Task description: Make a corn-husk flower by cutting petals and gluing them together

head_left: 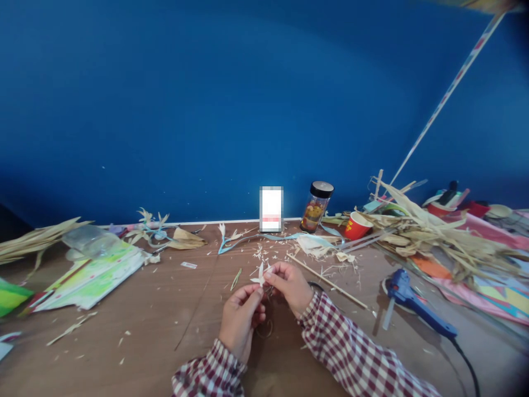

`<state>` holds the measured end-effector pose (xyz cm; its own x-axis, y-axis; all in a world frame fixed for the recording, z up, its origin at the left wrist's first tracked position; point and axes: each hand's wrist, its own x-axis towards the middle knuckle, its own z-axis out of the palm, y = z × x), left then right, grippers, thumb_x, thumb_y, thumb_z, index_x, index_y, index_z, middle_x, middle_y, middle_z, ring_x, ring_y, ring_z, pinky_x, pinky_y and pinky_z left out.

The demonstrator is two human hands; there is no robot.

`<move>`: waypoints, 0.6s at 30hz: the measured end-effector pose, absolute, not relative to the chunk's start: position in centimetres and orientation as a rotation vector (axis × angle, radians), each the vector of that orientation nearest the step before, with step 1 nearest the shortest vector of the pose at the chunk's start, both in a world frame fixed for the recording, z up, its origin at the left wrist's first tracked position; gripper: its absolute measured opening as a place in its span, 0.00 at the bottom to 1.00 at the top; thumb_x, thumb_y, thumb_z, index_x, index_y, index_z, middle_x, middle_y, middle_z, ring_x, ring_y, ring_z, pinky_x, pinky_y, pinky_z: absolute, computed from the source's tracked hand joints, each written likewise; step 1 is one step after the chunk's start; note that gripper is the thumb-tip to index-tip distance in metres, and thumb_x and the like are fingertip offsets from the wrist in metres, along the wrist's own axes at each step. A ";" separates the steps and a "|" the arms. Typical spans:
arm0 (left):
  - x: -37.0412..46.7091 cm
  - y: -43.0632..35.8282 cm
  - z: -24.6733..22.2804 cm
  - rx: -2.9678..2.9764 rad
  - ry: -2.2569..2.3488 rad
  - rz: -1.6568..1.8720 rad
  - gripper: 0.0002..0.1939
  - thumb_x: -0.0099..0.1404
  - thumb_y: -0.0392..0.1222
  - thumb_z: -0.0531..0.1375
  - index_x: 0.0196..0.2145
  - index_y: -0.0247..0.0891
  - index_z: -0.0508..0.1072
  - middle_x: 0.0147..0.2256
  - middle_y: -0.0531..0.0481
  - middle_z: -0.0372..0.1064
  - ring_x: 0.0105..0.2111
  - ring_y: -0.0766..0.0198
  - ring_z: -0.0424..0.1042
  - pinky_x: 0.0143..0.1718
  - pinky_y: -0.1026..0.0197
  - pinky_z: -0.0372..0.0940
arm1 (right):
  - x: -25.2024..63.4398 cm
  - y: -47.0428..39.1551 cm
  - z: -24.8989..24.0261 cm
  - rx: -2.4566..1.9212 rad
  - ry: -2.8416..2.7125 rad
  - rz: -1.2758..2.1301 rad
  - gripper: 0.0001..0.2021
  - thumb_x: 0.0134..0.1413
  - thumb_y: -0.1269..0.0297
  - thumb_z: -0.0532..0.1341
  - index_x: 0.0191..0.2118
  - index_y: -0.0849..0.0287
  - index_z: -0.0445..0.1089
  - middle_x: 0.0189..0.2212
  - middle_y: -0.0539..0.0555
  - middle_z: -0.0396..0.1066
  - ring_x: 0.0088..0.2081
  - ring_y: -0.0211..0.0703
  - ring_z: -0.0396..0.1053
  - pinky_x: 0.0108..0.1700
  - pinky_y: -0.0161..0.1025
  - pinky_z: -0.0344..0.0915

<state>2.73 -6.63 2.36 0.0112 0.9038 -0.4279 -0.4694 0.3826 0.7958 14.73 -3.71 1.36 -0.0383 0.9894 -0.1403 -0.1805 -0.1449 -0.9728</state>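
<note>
My left hand is closed, pinching the base of a small husk flower between thumb and fingertips. The flower is pale, with narrow pointed petals spreading upward and to the left. My right hand is closed too, its thumb and forefinger pinched on the flower's right side. Both hands are held just above the brown table, their fingertips almost meeting. Small pale scraps lie just beyond the fingers. A looped green strip rests left of the flower, and a thin stick lies right of my right hand.
A blue glue gun with a black cord lies at right, near heaped dry corn husks. A lidded jar and a red paper cup stand toward the blue wall. Painted paper and husks lie at left.
</note>
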 end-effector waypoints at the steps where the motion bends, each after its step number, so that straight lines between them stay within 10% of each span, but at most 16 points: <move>1: 2.7 -6.6 2.4 0.504 1.095 1.145 0.14 0.42 0.41 0.67 0.27 0.32 0.70 0.17 0.56 0.64 0.15 0.75 0.61 0.13 0.73 0.59 | 14.7 -3.7 1.4 -1.160 -1.013 1.419 0.13 0.39 0.59 0.64 0.26 0.61 0.64 0.19 0.47 0.69 0.19 0.31 0.62 0.21 0.29 0.56; 18: 2.8 -6.8 2.4 0.509 1.130 1.150 0.14 0.40 0.43 0.66 0.24 0.33 0.70 0.17 0.56 0.64 0.14 0.75 0.61 0.14 0.73 0.59 | 14.6 -3.7 1.5 -1.138 -1.033 1.435 0.13 0.38 0.59 0.65 0.26 0.62 0.64 0.20 0.47 0.68 0.21 0.32 0.63 0.21 0.28 0.57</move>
